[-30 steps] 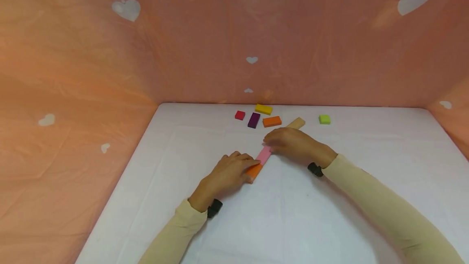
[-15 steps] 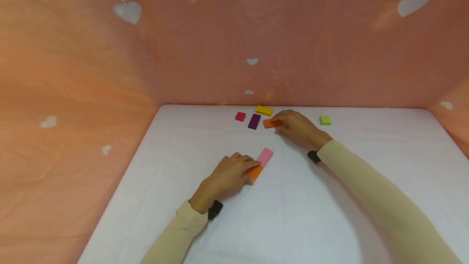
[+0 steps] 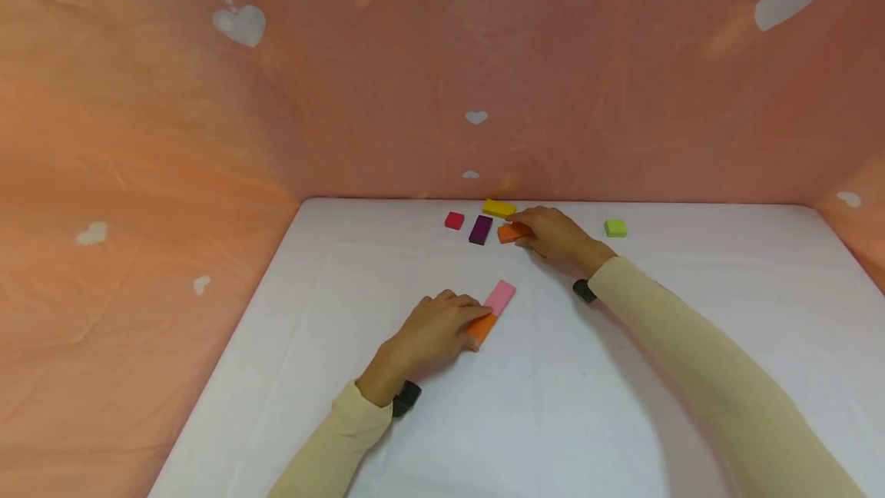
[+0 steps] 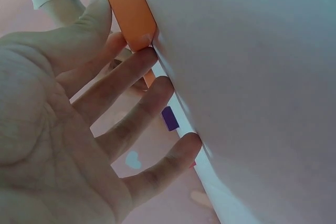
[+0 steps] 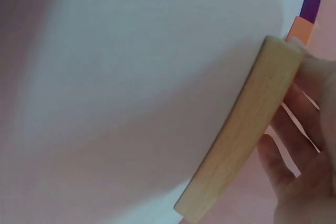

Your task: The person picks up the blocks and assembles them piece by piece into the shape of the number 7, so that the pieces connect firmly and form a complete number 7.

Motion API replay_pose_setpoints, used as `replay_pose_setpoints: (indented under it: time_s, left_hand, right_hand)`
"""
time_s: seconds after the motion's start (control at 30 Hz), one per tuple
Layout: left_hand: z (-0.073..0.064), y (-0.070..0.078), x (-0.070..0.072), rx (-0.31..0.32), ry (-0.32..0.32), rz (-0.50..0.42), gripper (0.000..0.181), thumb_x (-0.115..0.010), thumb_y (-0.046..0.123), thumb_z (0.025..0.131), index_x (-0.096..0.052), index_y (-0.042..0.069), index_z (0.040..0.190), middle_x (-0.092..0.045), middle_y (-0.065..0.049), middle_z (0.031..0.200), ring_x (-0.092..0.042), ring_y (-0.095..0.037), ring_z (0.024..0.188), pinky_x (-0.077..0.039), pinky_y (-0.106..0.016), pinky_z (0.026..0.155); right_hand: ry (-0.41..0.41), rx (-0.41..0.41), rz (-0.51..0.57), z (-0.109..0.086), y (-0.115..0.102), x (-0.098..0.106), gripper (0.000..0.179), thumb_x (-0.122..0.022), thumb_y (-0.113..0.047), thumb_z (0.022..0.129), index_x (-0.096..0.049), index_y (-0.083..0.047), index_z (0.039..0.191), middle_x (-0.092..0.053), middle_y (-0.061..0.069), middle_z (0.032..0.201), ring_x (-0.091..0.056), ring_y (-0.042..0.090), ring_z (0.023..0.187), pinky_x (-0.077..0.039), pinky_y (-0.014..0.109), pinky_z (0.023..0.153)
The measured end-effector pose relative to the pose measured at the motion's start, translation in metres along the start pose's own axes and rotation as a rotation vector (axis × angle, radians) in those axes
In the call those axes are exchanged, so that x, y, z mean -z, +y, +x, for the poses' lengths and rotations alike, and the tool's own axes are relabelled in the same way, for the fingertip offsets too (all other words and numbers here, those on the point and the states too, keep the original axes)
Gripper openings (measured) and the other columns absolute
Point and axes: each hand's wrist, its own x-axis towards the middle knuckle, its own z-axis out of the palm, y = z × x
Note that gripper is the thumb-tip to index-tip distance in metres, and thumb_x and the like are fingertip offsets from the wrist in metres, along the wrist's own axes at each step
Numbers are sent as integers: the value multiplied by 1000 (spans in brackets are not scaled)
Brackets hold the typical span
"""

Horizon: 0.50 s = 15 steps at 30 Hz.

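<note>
My left hand pinches an orange block lying flat on the white table. In the left wrist view this orange block sits between thumb and index finger, the other fingers spread. A pink block adjoins its far end in line. Farther back, my right hand grips a second orange block by its right part. A long plain wooden block lies by the right hand in the right wrist view; the hand hides it from the head view.
Near the back edge are a red block, a purple block and a yellow block. A lime green block lies right of the right hand. A peach curtain with hearts hangs behind the table.
My right hand has left the far end of the pink block and moved back to the second orange block, covering the wooden block from above. The left hand stays in place.
</note>
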Motion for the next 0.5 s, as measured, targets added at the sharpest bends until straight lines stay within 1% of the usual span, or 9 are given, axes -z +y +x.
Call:
replay_pose_setpoints:
  time_s: [0.1, 0.2, 0.37, 0.5]
  left_hand:
    - [-1, 0, 0, -1, 0, -7, 55, -74, 38, 87, -60, 25, 139, -62, 0, 137, -54, -21, 116, -48, -39, 89]
    - [-1, 1, 0, -7, -1, -7, 55, -74, 38, 88, -60, 25, 139, -62, 0, 137, -55, -21, 116, -49, -38, 89]
    - [-1, 1, 0, -15, 4, -2, 54, -74, 39, 88, -60, 25, 139, -63, 1, 136, -55, -20, 117, -49, -38, 89]
    - [0, -1, 0, -14, 9, 1, 54, -74, 38, 88, -61, 26, 138, -63, 1, 135, -55, -20, 115, -49, -38, 88]
  right_hand:
    - [2, 11, -19, 0, 0, -1, 43, -69, -19, 94, -61, -10, 135, -66, 10, 127, -59, 30, 115, -49, 46, 104]
    - [4, 10, -16, -1, -1, -2, 38, -69, -18, 94, -65, -10, 131, -68, 9, 123, -60, 30, 113, -49, 46, 104]
    - [12, 17, 32, -8, -3, -1, 33, -67, -21, 95, -66, -13, 128, -67, 4, 120, -59, 25, 116, -49, 44, 105]
    - [-1, 49, 57, -18, -6, 1, 31, -64, -19, 98, -66, -16, 128, -66, 1, 124, -57, 24, 122, -47, 45, 107]
